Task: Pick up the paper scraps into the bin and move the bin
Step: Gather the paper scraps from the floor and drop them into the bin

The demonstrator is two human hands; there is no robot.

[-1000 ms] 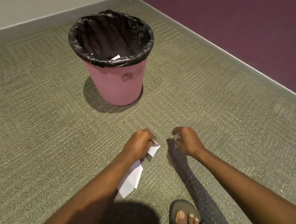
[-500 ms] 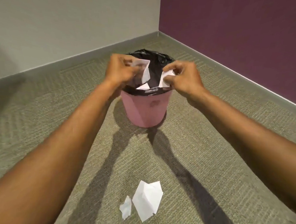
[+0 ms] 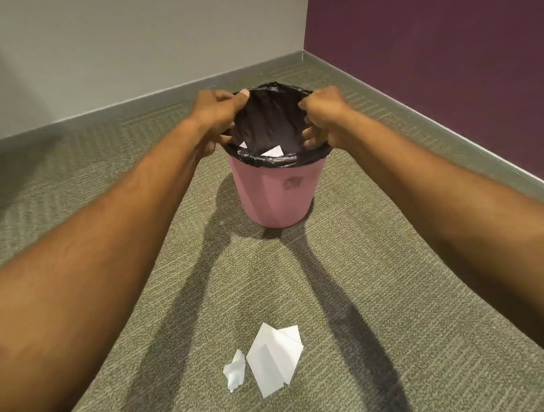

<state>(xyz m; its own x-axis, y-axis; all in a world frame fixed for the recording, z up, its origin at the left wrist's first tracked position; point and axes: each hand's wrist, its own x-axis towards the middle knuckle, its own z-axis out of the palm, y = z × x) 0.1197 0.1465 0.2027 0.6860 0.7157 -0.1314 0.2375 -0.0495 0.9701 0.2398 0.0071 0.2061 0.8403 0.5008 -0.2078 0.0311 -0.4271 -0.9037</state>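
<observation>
Bin point(image 3: 276, 193) rim is gripped by left hand point(image 3: 217, 114) and right hand point(image 3: 322, 117), both closed on liner point(image 3: 265, 123); two paper scraps point(image 3: 272, 360) near the bin could be left behind, or the liner pulled loose.

Pink bin point(image 3: 277, 193) with black liner point(image 3: 265, 123) stands on carpet point(image 3: 387, 275) near the room corner. Left hand point(image 3: 217, 114) and right hand point(image 3: 324, 117) grip opposite sides of the bin's rim, apparently pinching the liner. White scraps point(image 3: 272, 150) lie inside the bin. Larger paper scrap point(image 3: 273, 357) and small crumpled scrap point(image 3: 235, 369) lie on the carpet well short of the bin.
</observation>
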